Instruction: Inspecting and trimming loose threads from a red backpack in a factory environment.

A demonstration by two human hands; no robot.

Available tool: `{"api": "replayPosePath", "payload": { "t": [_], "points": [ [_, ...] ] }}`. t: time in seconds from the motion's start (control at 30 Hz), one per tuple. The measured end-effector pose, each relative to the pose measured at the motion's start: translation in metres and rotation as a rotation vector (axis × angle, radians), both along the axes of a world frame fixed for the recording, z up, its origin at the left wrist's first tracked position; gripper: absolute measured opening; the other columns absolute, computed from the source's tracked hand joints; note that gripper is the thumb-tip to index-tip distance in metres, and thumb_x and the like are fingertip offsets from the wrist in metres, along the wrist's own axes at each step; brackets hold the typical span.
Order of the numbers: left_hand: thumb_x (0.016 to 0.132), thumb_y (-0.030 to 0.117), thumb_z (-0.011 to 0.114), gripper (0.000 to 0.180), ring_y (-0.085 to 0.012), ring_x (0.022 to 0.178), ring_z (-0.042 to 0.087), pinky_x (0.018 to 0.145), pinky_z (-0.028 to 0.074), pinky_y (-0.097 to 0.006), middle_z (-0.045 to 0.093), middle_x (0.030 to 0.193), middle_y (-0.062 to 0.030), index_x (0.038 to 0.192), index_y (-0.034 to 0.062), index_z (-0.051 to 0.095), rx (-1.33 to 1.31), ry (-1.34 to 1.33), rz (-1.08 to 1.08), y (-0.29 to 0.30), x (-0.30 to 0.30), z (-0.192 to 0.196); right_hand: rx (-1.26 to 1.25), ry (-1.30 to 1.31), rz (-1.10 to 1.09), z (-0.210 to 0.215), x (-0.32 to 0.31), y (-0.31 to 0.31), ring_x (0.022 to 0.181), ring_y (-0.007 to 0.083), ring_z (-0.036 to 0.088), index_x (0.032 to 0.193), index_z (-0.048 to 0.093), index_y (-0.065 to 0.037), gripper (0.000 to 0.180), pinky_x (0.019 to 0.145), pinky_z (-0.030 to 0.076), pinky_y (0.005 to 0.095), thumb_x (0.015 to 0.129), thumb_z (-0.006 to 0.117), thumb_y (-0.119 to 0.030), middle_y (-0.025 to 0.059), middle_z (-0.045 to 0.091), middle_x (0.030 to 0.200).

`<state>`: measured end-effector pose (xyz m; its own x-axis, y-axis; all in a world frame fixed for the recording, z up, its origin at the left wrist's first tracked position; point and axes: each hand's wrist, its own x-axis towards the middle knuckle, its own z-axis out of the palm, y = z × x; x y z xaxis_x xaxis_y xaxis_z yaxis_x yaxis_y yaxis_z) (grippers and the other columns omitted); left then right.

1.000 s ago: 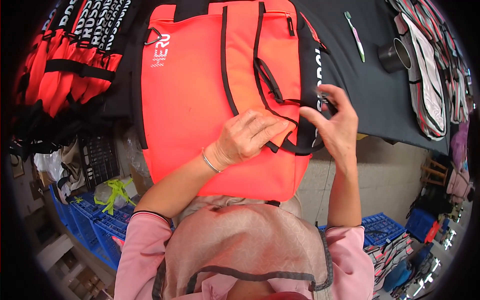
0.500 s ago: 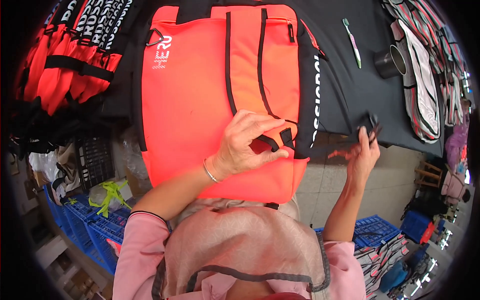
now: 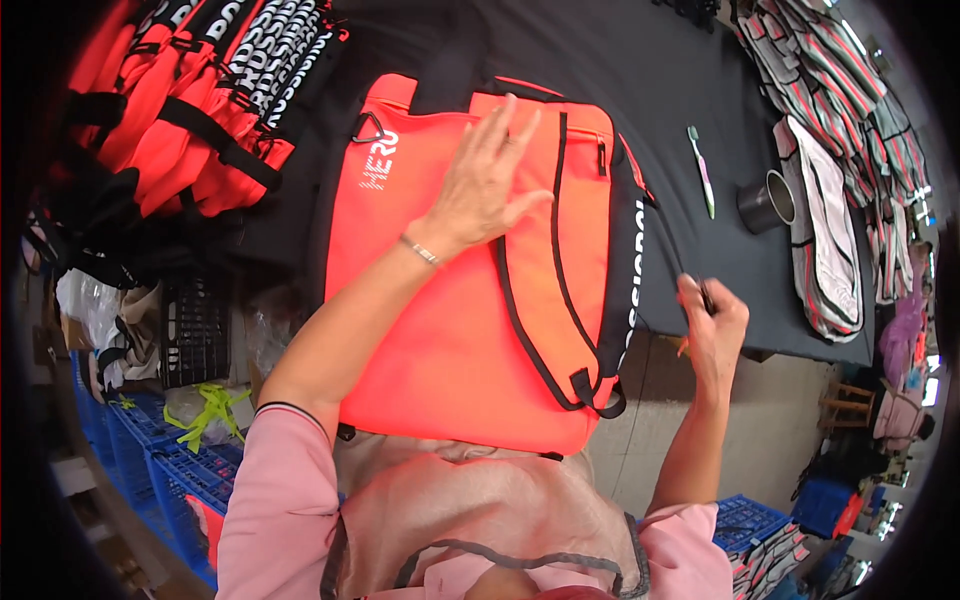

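A bright orange-red backpack (image 3: 420, 330) with black trim lies on the black-covered table, its near end reaching over the edge toward my lap. My left hand (image 3: 482, 185) lies on its upper part with fingers stretched out, beside the orange shoulder strap (image 3: 580, 250). This strap runs down the bag's right side to a black webbing end (image 3: 608, 402) at the lower right corner. Off the bag's right side, my right hand (image 3: 716, 322) is closed around a small black tool (image 3: 708, 298), mostly hidden by the fingers.
Folded red bags with black straps (image 3: 190, 140) are piled at the left. On the right lie a toothbrush (image 3: 702, 175), a dark metal cup (image 3: 762, 204) and striped grey strap pieces (image 3: 822, 230). Blue crates (image 3: 190, 465) stand below at the left, and a wooden stool (image 3: 848, 404) at the right.
My left hand has let go of the strap's lower end and moved up, opening flat on the bag. My right hand has come slightly lower and left. The backpack appears lower in view.
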<state>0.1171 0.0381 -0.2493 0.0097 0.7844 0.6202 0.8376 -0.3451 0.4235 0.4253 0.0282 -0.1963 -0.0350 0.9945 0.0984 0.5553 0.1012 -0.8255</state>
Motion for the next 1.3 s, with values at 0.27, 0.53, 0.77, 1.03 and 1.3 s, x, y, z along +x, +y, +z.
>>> {"api": "replayPosePath", "payload": {
  "t": [0.27, 0.53, 0.77, 1.03, 1.3],
  "points": [
    [0.088, 0.052, 0.062, 0.087, -0.0405, 0.143, 0.028, 0.116, 0.027, -0.048, 0.031, 0.151, -0.0264, 0.143, -0.0079, 0.034, -0.381, 0.261, -0.14, -0.027, 0.032, -0.045, 0.181, -0.106, 0.51, 0.059, -0.149, 0.117, 0.057, 0.0057, 0.033, 0.072, 0.054, 0.003, 0.038, 0.049, 0.029, 0.03, 0.091, 0.065, -0.028, -0.0019, 0.037, 0.057],
    [0.086, 0.029, 0.069, 0.033, -0.0294, 0.1, 0.067, 0.085, 0.054, -0.039, 0.071, 0.103, -0.0118, 0.106, 0.003, 0.07, -0.863, -0.245, -0.214, -0.005, -0.003, 0.01, 0.173, 0.217, 0.164, -0.092, -0.244, 0.179, 0.065, 0.0159, 0.057, 0.09, 0.067, 0.003, 0.032, 0.066, 0.047, 0.0338, 0.089, 0.066, -0.028, 0.0102, 0.064, 0.071],
    [0.088, 0.012, 0.066, 0.023, -0.0327, 0.101, 0.064, 0.088, 0.052, -0.039, 0.068, 0.107, -0.0156, 0.108, 0.0007, 0.064, 0.001, 0.074, 0.102, 0.053, -0.136, -0.003, 0.102, 0.332, 0.157, -0.093, -0.251, 0.161, 0.062, 0.008, 0.048, 0.089, 0.066, 0.001, 0.02, 0.061, 0.043, 0.0269, 0.09, 0.069, -0.019, 0.0003, 0.058, 0.065],
    [0.075, 0.032, 0.082, 0.063, -0.0409, 0.106, 0.062, 0.09, 0.053, -0.045, 0.056, 0.121, -0.0285, 0.111, -0.0108, 0.053, -0.668, 0.089, 0.362, 0.1, -0.129, 0.008, 0.119, 0.458, 0.192, -0.104, -0.247, 0.168, 0.057, 0.0058, 0.039, 0.087, 0.066, 0.0, 0.018, 0.054, 0.036, 0.0261, 0.09, 0.069, -0.018, -0.004, 0.049, 0.06],
    [0.08, 0.035, 0.077, 0.044, -0.0297, 0.079, 0.071, 0.082, 0.055, -0.04, 0.07, 0.075, -0.0157, 0.102, 0.0, 0.063, -0.503, -0.524, 0.503, 0.102, -0.13, 0.008, 0.109, 0.46, 0.195, -0.103, -0.244, 0.161, 0.055, 0.0059, 0.037, 0.087, 0.065, -0.002, 0.017, 0.052, 0.034, 0.0262, 0.09, 0.069, -0.018, -0.0039, 0.047, 0.058]
  ]
}}
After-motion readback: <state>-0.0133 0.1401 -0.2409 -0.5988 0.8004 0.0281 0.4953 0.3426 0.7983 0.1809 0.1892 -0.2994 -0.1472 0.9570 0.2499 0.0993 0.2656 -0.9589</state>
